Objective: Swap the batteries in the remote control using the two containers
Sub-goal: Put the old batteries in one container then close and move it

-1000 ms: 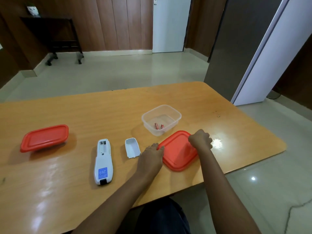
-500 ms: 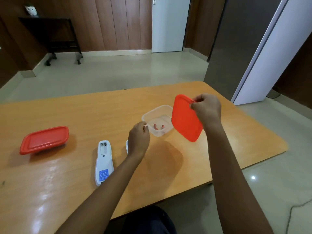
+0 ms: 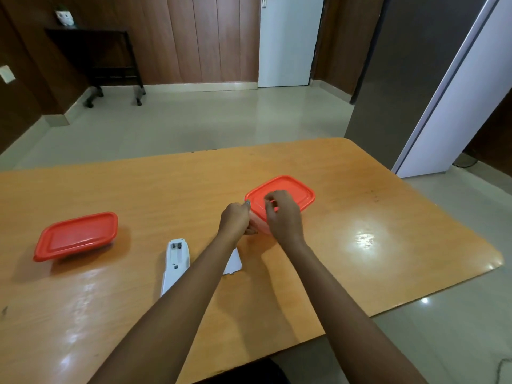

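Note:
A clear container point(image 3: 260, 225) at the table's right centre now has its red lid point(image 3: 295, 189) lying on top, so the batteries inside are hidden. My left hand point(image 3: 234, 221) grips the container's near left corner. My right hand point(image 3: 282, 214) rests with bent fingers on the near part of the lid. The white remote point(image 3: 176, 261) lies face down with its battery bay open and looking bare; my left forearm covers its lower end. Its white battery cover point(image 3: 235, 263) lies beside it, partly under my arm.
A second container with a red lid point(image 3: 77, 235) sits closed at the table's left. The wooden table point(image 3: 360, 239) has a rounded right edge with tiled floor beyond. A dark stand point(image 3: 110, 59) and a door are far behind.
My right hand lifted the red lid from the table in front of the container, carried it up and set it on the clear container. My left hand moved onto the container's corner.

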A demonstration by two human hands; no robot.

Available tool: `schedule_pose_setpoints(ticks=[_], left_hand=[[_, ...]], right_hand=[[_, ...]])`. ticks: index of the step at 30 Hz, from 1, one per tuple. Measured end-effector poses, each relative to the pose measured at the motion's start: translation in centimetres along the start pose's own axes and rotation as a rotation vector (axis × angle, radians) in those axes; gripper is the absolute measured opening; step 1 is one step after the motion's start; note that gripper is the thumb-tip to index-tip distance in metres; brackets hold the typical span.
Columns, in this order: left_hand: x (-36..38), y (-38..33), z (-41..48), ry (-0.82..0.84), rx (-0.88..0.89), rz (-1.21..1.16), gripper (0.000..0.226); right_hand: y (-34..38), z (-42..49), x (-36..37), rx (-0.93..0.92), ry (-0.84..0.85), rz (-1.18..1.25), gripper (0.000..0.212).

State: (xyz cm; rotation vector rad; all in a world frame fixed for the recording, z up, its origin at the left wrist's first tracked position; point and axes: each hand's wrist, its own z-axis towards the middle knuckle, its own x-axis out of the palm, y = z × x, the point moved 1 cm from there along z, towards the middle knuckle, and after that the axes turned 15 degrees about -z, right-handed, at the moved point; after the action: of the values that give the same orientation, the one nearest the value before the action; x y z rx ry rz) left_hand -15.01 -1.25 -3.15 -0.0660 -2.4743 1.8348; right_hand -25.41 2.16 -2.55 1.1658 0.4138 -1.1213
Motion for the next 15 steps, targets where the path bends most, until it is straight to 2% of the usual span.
schedule_pose_setpoints(ticks=[2, 4, 6, 8, 12, 15], left_hand=[[0.4, 0.0, -0.1, 0.029, 0.004, 0.031, 0.036], [0.9, -0.1, -0.3, 0.043, 0.013, 0.089, 0.036], [1.3, -0.2, -0.3, 0.029, 0.011, 0.138, 0.033], [1.5, -0.3, -0.1, 0.019, -0.001, 0.148, 0.025], [1.6, -0.4, 0.4, 0.012, -0.042, 0.164, 0.024], [1.5, 0.0, 0.9, 0.000, -0.073, 0.090, 0.014]], right_hand=[[-1.1, 1.5, -1.5, 0.181, -0.135, 0.097, 0.017], [-3.1, 3.0, -2.6, 0.383, -0.129, 0.052, 0.021], [-5.4, 4.5, -3.2, 0.564, -0.020, -0.033, 0.025], [-7.0, 5.8, -3.6, 0.668, 0.124, -0.034, 0.028], [-7.9, 6.3, -3.9, 0.831, 0.421, 0.353, 0.016], [-9.0, 6.2, -3.4, 0.899, 0.473, 0.568, 0.014]])
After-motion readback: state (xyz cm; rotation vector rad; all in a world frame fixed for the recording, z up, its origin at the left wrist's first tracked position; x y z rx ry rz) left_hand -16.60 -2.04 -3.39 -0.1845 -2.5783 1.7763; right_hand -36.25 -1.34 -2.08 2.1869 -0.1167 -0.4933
